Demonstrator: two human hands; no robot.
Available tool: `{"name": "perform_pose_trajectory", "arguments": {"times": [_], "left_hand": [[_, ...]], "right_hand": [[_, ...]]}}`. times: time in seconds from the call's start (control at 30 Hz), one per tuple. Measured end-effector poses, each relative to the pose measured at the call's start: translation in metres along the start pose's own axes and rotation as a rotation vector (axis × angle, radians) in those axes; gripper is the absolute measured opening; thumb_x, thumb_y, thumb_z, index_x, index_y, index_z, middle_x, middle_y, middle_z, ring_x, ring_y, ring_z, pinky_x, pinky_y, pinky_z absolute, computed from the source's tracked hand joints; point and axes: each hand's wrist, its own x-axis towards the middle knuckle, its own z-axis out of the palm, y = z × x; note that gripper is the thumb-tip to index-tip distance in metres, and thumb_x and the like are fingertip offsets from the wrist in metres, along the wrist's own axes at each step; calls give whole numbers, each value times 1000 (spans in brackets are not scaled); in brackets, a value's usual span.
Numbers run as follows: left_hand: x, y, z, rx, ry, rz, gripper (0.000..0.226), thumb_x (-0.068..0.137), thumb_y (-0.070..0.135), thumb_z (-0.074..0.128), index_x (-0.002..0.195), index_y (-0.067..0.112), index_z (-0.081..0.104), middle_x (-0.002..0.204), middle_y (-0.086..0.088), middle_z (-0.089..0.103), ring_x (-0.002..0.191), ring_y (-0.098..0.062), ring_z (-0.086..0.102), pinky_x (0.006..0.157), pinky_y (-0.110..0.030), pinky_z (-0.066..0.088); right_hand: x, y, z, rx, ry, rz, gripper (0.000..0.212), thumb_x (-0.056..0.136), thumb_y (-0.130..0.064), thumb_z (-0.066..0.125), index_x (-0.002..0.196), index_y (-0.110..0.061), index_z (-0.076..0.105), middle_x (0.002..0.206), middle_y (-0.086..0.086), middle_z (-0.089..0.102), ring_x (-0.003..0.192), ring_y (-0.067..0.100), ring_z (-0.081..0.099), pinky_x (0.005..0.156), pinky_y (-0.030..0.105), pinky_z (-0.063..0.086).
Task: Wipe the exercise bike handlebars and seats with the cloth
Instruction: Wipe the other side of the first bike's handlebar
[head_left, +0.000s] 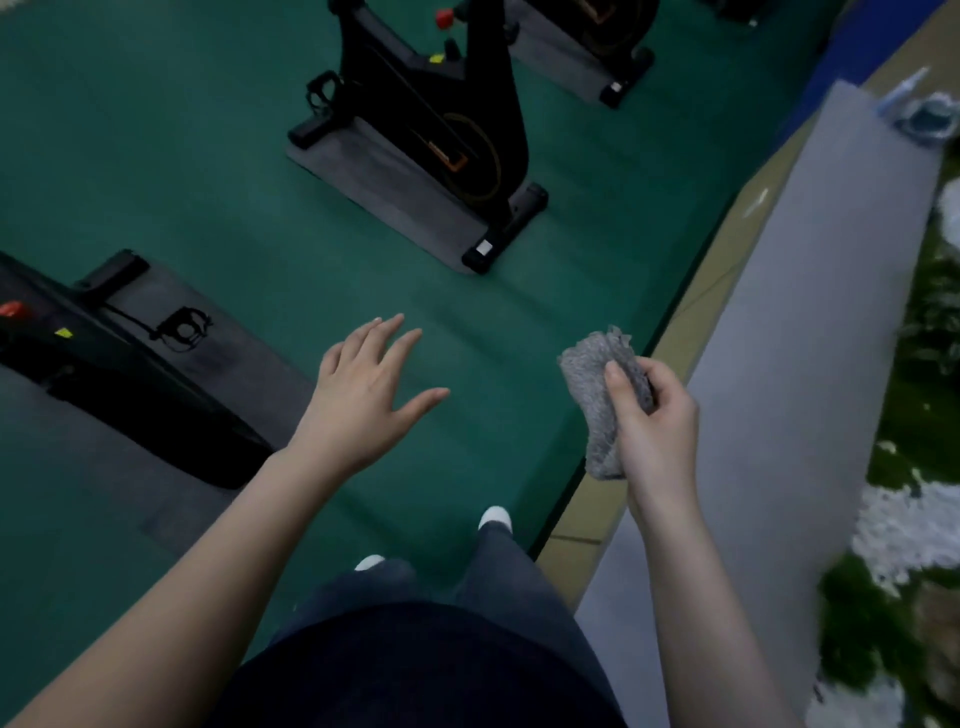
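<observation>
My right hand (657, 421) grips a folded grey cloth (602, 395), thumb pressed on its front, held above the edge of the green floor. My left hand (363, 395) hovers over the floor with fingers straight and spread, holding nothing. A black exercise bike (441, 119) stands ahead on a grey mat, only its lower frame, pedal and red knob showing. Part of another black bike (119, 374) lies at the left on its own mat. No handlebars or seats are in view.
A third bike base (613, 47) stands at the top. A grey ledge (810, 364) runs along the right, with a spray bottle and a bundled cloth (924, 114) at its far end. Beyond it are greenery and white patches. My legs and white shoes (496, 517) are below.
</observation>
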Motion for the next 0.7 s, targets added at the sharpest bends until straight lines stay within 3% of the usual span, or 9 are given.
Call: {"name": "perform_pose_trajectory", "arguments": {"times": [0.17,0.27,0.4,0.6,0.7], "left_hand": [[39,44,5,-15,42,-98,87,78,75,18,146,22,31,154,1,29,142,-20,21,112,-38,17],[58,47,2,-14,72,-193,85,80,74,20,146,22,31,151,2,33,141,-19,24,112,-38,19],[81,32,-5,-24,112,-347,87,78,74,21,144,20,34,149,0,37,139,-21,27,111,-40,22],[137,-7,-17,-38,179,-493,85,79,73,26,142,18,39,145,-1,43,137,-23,32,109,-44,25],[185,-31,-27,-50,176,-525,79,84,69,41,144,18,36,148,-1,39,138,-22,30,110,-42,23]], "right_hand": [[87,-12,-19,-38,-100,-51,6,90,-32,62,90,-27,65,91,0,70,87,23,67,82,50,55],[128,-25,-4,-58,-196,-120,8,92,-27,62,92,-20,65,87,-1,68,84,20,65,78,43,54],[169,-44,39,-89,-355,-207,9,92,-21,61,95,-13,65,85,-4,66,79,12,62,71,27,47],[234,-75,116,-73,-504,-278,14,92,-22,61,100,-10,65,91,-1,69,86,14,63,78,29,50],[274,-96,156,-65,-527,-309,12,92,-20,61,99,-11,65,89,-1,69,85,13,63,77,27,49]]}}
